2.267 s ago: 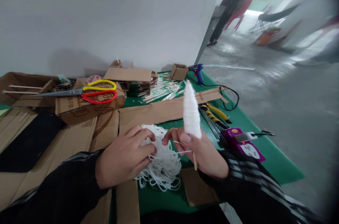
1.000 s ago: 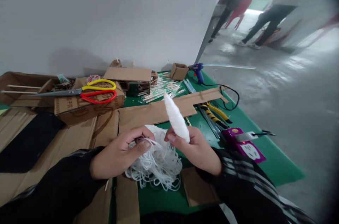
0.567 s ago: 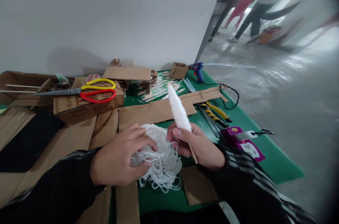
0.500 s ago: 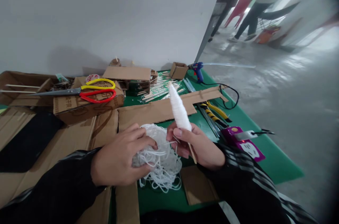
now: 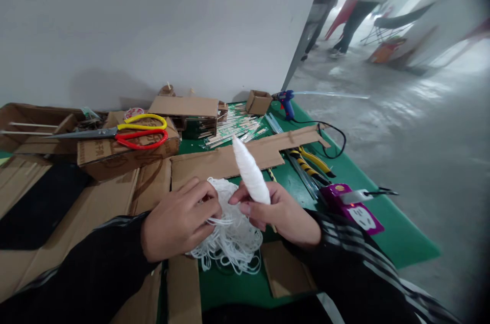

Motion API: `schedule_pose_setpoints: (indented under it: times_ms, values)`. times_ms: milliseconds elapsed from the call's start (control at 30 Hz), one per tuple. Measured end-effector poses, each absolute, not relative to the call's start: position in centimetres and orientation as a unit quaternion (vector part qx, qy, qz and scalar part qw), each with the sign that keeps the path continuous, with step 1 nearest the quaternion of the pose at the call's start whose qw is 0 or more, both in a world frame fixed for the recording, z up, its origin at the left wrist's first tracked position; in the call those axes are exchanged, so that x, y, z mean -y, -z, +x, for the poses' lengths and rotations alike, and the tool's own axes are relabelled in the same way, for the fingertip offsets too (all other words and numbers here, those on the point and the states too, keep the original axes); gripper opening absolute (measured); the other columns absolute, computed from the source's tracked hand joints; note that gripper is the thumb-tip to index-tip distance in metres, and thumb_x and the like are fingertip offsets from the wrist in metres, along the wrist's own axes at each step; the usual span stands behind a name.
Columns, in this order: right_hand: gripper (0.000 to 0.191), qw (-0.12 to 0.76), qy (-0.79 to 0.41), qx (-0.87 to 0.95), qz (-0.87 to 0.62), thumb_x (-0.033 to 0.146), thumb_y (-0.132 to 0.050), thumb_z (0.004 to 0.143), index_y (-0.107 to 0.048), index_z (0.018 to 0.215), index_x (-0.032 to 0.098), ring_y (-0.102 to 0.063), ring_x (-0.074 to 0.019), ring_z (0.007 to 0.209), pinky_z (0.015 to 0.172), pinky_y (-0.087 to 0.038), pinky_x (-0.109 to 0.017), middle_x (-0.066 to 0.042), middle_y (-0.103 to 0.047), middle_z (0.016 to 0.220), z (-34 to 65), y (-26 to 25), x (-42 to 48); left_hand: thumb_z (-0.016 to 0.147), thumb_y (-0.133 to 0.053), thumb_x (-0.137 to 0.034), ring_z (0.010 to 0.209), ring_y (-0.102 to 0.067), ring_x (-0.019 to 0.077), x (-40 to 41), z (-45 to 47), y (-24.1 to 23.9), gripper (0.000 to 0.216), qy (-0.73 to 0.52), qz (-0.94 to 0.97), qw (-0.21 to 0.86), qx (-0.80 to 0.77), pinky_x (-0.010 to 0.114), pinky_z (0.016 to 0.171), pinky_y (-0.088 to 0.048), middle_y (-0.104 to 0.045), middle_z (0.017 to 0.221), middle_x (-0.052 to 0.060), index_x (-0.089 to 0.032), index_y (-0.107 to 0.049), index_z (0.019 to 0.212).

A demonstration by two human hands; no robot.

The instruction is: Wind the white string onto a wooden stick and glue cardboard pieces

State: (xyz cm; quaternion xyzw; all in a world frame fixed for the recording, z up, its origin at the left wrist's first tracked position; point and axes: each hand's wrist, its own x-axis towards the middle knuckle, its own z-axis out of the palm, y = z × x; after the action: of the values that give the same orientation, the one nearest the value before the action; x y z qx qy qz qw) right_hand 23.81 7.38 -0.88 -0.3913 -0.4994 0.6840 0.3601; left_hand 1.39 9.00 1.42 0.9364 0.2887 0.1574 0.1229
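Note:
My right hand (image 5: 281, 214) grips a thin wooden stick wound with white string into a tapered spindle (image 5: 249, 172), which leans up and to the left. My left hand (image 5: 179, 222) is closed, pinching strands of a loose tangle of white string (image 5: 229, 240) that lies on the green table cover (image 5: 398, 242) between both hands. A few strands run from the left fingers across to the base of the spindle. Both sleeves are black, the right one striped white.
Flat cardboard sheets (image 5: 225, 160) cover the left and middle. Red-and-yellow scissors (image 5: 126, 132) rest on a cardboard box. Right of my hands lie yellow-handled pliers (image 5: 312, 160), a purple device (image 5: 352, 209) and a blue glue gun (image 5: 285, 102). People stand at the far right.
The spindle has tipped from upright to leaning left. My left hand keeps shifting over the tangle, pinching strands toward the spindle. People in the background have walked about.

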Motion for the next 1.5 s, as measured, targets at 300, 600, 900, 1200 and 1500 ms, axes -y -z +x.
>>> schedule_pose_setpoints:
  times_ms: [300, 600, 900, 1200, 1500]
  values:
    - [0.01, 0.375, -0.603, 0.571, -0.413, 0.021, -0.069, 0.073, -0.07, 0.081, 0.015, -0.051, -0.0109, 0.064, 0.064, -0.043, -0.024, 0.001, -0.06, 0.072, 22.8, 0.0, -7.1, 0.084, -0.056, -0.007, 0.076, -0.054, 0.0156, -9.0, 1.1, -0.3, 0.014, -0.25, 0.937, 0.081, -0.229, 0.028, 0.069, -0.04, -0.065, 0.085, 0.002, -0.019, -0.057, 0.079]
    - [0.018, 0.372, -0.605, 0.568, -0.416, 0.029, -0.073, 0.073, -0.069, 0.081, 0.013, -0.055, -0.0147, 0.072, 0.068, -0.046, -0.026, -0.002, -0.063, 0.077, 22.2, 0.6, -6.8, 0.086, -0.059, -0.013, 0.084, -0.062, 0.0148, -9.1, 1.3, -0.4, 0.012, -0.289, 0.925, 0.096, -0.227, 0.026, 0.073, -0.045, -0.07, 0.087, 0.0, -0.021, -0.057, 0.078]
    - [0.019, 0.351, -0.635, 0.548, -0.416, 0.03, -0.072, 0.072, -0.065, 0.072, 0.012, -0.048, -0.0117, 0.065, 0.063, -0.041, -0.025, 0.0, -0.056, 0.069, 22.1, 0.7, -7.0, 0.087, -0.06, -0.019, 0.083, -0.063, 0.0159, -9.0, 1.6, -0.2, 0.01, -0.294, 0.926, 0.103, -0.212, 0.025, 0.07, -0.046, -0.069, 0.087, 0.001, -0.021, -0.056, 0.078]
    - [0.025, 0.358, -0.646, 0.527, -0.42, 0.036, -0.07, 0.077, -0.06, 0.073, 0.013, -0.031, -0.005, 0.046, 0.043, -0.025, -0.021, 0.006, -0.042, 0.053, 22.8, 1.0, -7.1, 0.077, -0.057, -0.001, 0.087, -0.057, 0.0156, -8.9, 1.6, -0.3, 0.026, -0.263, 0.902, 0.235, -0.25, 0.028, 0.076, -0.042, -0.065, 0.099, 0.002, -0.02, -0.042, 0.071]
    - [0.026, 0.361, -0.65, 0.503, -0.44, 0.038, -0.07, 0.077, -0.061, 0.075, 0.013, -0.029, -0.0038, 0.042, 0.037, -0.02, -0.019, 0.007, -0.037, 0.051, 22.8, 1.1, -7.1, 0.073, -0.055, 0.003, 0.079, -0.053, 0.0114, -8.5, 1.8, -1.1, 0.03, -0.283, 0.853, 0.3, -0.319, 0.022, 0.071, -0.038, -0.054, 0.085, -0.001, -0.02, -0.036, 0.07]
